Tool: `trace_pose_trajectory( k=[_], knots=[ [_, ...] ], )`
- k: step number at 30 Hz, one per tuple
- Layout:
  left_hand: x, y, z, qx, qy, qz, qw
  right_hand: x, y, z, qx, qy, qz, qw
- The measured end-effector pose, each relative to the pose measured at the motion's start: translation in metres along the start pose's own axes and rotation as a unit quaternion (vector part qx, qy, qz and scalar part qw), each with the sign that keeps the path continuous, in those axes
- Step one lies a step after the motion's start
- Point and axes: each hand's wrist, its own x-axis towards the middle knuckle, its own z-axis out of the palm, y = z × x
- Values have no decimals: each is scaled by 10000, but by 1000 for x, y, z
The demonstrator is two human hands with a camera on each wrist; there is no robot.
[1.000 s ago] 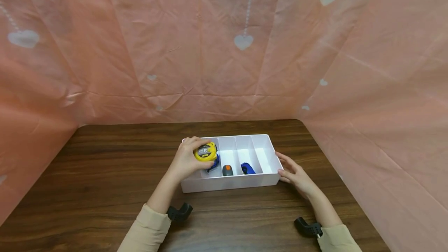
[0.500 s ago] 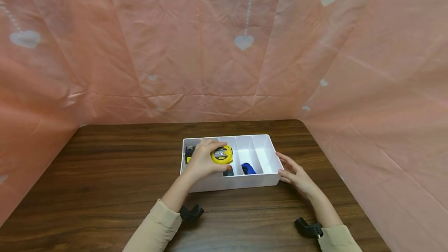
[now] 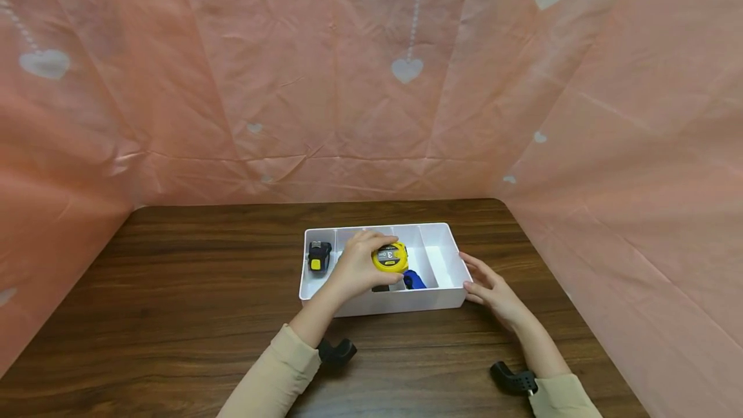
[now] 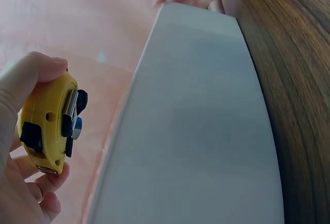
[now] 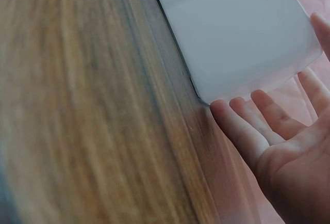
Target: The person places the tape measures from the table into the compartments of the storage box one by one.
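Left hand [image 3: 356,269] grips a yellow tape measure [image 3: 390,257] over the white tray [image 3: 406,302] near the tabletop's [image 3: 174,289] front edge, while right hand [image 3: 493,289], fingers straight, touches the tray's right wall

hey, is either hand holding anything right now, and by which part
The left hand grips the yellow tape measure around its case. The right hand holds nothing; its straight fingers rest against the white tray end.

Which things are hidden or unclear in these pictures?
- Head view: the left hand and yellow tape measure cover the tray's middle compartments; the blue thing shows only partly.
- Both wrist views: the tray's wall hides its inside.
- Head view: the black and yellow thing is too small to name.
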Motion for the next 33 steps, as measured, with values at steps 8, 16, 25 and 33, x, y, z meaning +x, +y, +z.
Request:
trace_pose_trajectory(
  k=[8, 16, 25, 33],
  knots=[
    [6, 6, 11, 67, -129, 94, 9998, -1, 1, 0, -25, 7, 25, 10000],
    [14, 11, 19, 73, -292, -92, 9995, -1, 0, 0, -32, -2, 67, 10000],
    [20, 13, 27, 164, -219, 67, 9996, 2, 1, -1, -94, -55, -16, 9999],
    [26, 15, 38, 187, -164, 42, 9997, 0, -2, -1, -100, 17, 165, 9998]
  ],
)
